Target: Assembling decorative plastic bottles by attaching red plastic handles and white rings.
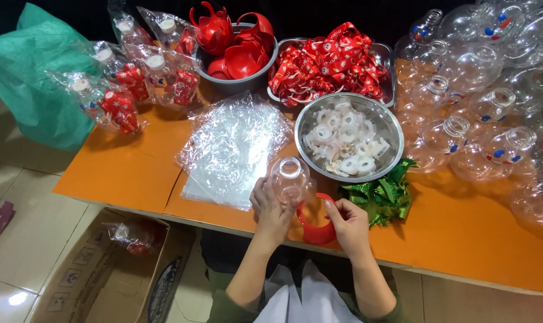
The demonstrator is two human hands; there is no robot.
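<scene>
A green cloth [29, 78] drapes the far left edge of the orange surface [128, 173], beside bagged finished pieces [125, 84]. A stack of clear bags [229, 149] lies just left of the hands. The left hand [270, 206] grips a clear round bottle [289, 178], mouth up; the right hand [348, 222] pinches a red curved handle [314, 230] just beneath it. Behind sits a steel bowl of white rings [348, 143], with green leaves [384, 194] to the right. The smooth bottle could slip if the handle is forced on crooked.

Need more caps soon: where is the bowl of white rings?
The steel bowl of white rings sits centre-right, just beyond the right hand, beside the green foil pieces.
</scene>
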